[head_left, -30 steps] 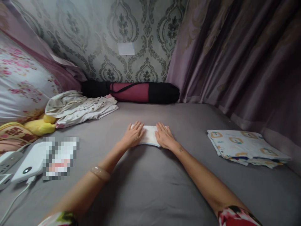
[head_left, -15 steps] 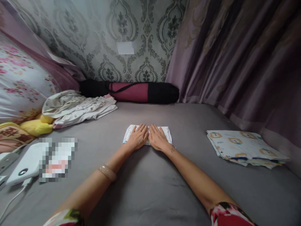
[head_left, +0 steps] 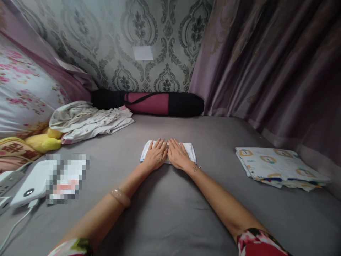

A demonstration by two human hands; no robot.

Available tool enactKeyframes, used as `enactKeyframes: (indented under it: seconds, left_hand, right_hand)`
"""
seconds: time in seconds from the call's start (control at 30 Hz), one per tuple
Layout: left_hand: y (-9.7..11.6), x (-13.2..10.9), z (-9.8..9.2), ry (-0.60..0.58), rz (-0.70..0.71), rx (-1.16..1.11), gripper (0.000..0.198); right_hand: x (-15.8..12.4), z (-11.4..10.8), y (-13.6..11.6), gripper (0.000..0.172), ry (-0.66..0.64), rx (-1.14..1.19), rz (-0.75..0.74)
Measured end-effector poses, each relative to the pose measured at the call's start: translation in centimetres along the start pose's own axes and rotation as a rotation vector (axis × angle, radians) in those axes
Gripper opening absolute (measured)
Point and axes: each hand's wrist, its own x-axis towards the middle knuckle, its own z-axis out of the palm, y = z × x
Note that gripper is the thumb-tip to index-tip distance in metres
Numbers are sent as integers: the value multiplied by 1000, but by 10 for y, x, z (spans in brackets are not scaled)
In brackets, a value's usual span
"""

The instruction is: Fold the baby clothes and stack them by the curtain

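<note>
A small folded white cloth (head_left: 190,150) with faint bluish marks lies on the grey bed sheet (head_left: 165,199), straight in front of me. My left hand (head_left: 155,155) rests flat on its left half, fingers stretched out and pointing away from me. On the right half, my right hand (head_left: 178,155) lies flat in the same way. The two hands almost meet over the cloth's middle and hide most of it. Neither hand grasps anything.
Folded patterned fabric (head_left: 277,163) lies at the right. On the left are a white power bank (head_left: 32,188) with a cable, a blurred-out item (head_left: 69,179), a yellow plush toy (head_left: 42,142) and crumpled cloth (head_left: 93,121). A maroon-and-black long bag (head_left: 149,103) lies along the wall.
Both hands stay flat on the cloth, their fingertips very slightly farther forward. The whole view has shifted a little; nothing else has visibly moved.
</note>
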Motion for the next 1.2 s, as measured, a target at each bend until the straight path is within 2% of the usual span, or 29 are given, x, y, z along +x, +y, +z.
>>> enactKeyframes:
  seconds: [0.23,0.43,0.57,0.73,0.93,1.2]
  left_hand:
    - [-1,1,2,-144,21,-44,54]
    - [-7,-2,-6,-101,-59,28,54]
    - [-10,-3,-6,-153,-99,26,53]
    - [-19,-5,-5,-121,-133,35,55]
    - [-31,-9,-7,-178,-167,8,59]
    - [-49,-15,2,-178,-201,-89,63]
  right_hand:
    - [-1,10,4,56,3,-29,3]
    - [-6,4,8,57,21,-50,64]
    - [-7,4,10,57,-8,-49,86]
    - [-12,3,18,58,26,-90,107]
    - [-16,0,27,59,-13,-111,132]
    - [-24,-9,43,60,-54,-108,174]
